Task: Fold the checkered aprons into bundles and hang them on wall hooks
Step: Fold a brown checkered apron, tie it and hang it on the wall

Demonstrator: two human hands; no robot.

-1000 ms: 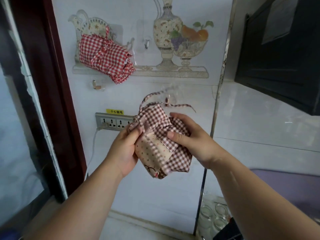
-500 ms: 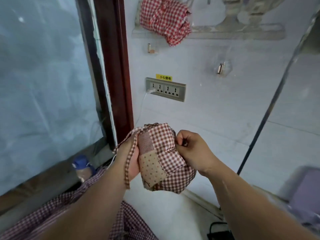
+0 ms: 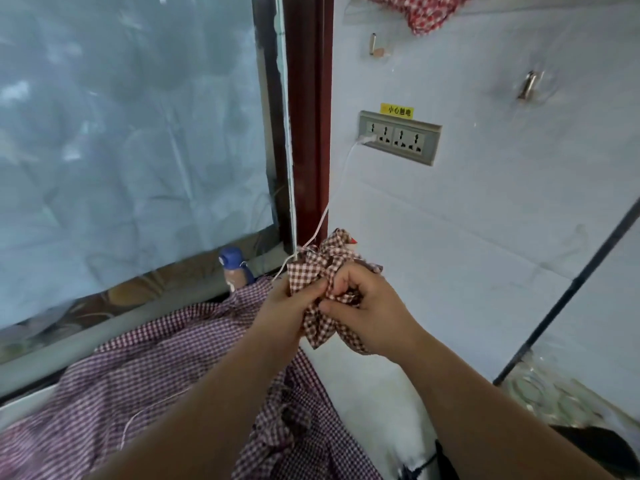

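Apron bundle (image 3: 329, 271), brown check, sits mid-frame between both hands, in front of the white wall (image 3: 485, 220) & below the socket strip (image 3: 398, 136). L hand (image 3: 294, 306) grips its left side, fingers curled into the cloth. R hand (image 3: 367, 313) pinches the crumpled folds from the right, thumb against the fabric. Purple-check apron (image 3: 156, 393) lies spread lower left. Red-check bundle (image 3: 426, 12) hangs at the top edge, w/ a bare wall hook (image 3: 528, 86) to its lower right.
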